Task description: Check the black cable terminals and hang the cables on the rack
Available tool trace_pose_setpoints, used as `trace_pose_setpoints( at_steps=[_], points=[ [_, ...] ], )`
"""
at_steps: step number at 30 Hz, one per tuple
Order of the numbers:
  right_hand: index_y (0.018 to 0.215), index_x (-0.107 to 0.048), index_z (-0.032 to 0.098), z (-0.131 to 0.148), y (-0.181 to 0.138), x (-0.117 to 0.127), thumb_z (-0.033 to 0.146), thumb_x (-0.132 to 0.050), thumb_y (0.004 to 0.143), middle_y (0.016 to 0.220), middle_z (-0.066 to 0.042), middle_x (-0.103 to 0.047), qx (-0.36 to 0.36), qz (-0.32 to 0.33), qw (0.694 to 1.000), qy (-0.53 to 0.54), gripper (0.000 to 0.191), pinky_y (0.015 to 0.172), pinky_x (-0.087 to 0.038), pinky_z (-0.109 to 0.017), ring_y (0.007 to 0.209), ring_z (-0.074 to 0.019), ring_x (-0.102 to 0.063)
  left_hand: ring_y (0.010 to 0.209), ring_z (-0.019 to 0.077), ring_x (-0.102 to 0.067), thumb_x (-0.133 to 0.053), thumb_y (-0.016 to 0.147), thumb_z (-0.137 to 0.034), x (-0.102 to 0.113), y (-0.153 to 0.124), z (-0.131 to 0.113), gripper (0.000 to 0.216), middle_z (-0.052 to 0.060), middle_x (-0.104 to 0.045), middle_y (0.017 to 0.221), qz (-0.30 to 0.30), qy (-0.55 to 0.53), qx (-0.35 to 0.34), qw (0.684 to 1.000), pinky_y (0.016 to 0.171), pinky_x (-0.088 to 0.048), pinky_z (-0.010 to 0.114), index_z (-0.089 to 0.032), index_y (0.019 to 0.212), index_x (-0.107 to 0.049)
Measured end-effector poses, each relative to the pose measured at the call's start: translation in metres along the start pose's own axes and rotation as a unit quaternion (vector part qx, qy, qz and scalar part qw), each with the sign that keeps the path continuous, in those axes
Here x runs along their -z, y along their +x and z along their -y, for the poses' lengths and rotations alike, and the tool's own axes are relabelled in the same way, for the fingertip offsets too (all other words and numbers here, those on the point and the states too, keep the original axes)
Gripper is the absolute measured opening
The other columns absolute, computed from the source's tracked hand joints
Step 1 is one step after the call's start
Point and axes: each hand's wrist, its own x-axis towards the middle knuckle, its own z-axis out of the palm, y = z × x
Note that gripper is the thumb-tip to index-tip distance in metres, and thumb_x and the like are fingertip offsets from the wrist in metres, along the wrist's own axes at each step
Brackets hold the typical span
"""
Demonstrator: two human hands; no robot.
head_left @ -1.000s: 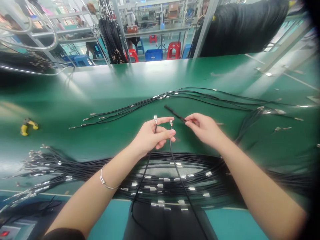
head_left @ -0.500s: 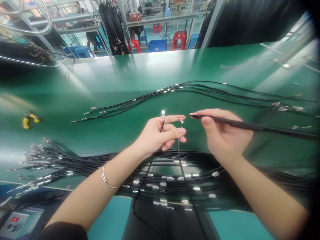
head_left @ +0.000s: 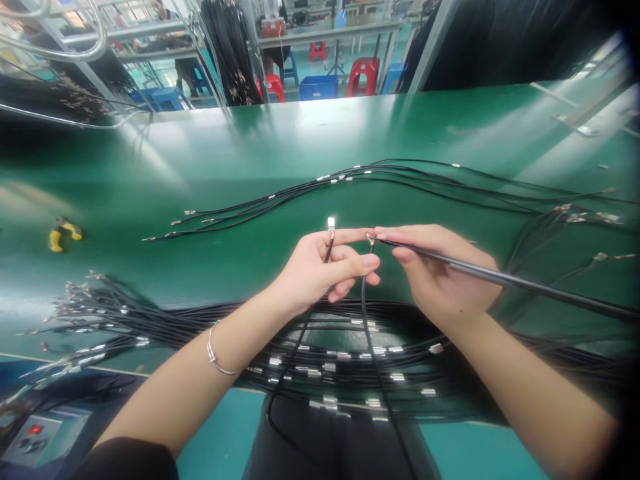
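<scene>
My left hand is closed on a black cable. One cable end, tipped with a metal terminal, is pinched between thumb and fingers. The other upright end carries a whitish tag-like piece and passes between the fingers. My right hand grips a long, thin black tube near its pointed tip, which meets the metal terminal at my left fingertips. Whether the tip is around the terminal or only touching it, I cannot tell. The tube runs off to the right.
A thick bundle of black cables with silvery ends lies along the near edge of the green table. Several loose cables stretch behind my hands. Yellow-handled pliers lie at left. A grey box with a red switch stands lower left.
My right hand has moved left, bringing the tube's tip from a small gap away up to the terminal. The far end of the tube has dropped. My left hand keeps its pinch.
</scene>
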Motion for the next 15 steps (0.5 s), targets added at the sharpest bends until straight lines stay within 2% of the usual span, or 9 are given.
trace_pose_setpoints(
  at_steps=[8,15],
  points=[
    [0.117,-0.068,0.025,-0.0011,-0.0028,0.0013,0.007,-0.064,0.086,0.105,-0.007,-0.073,0.082,0.003,0.995,-0.061,0.037,0.085,-0.055,-0.035,0.093,-0.02,-0.069,0.036,0.0041,-0.043,-0.077,0.078,-0.034,0.0006,0.0002,0.0005,0.054,0.001,-0.064,0.058,-0.003,0.006,0.0,1.0,0.033,-0.03,0.014,-0.011,0.124,-0.061],
    [0.111,-0.069,0.028,-0.002,-0.0028,0.0011,0.014,-0.062,0.089,0.102,-0.005,-0.073,0.027,-0.024,0.999,-0.038,0.027,0.079,-0.057,-0.037,0.09,-0.0213,-0.069,0.035,0.0036,-0.042,-0.077,0.078,-0.032,-0.0004,-0.0008,-0.0005,0.05,0.003,-0.067,0.062,0.004,-0.002,-0.002,1.0,0.033,-0.032,0.014,-0.012,0.121,-0.062]
  ],
)
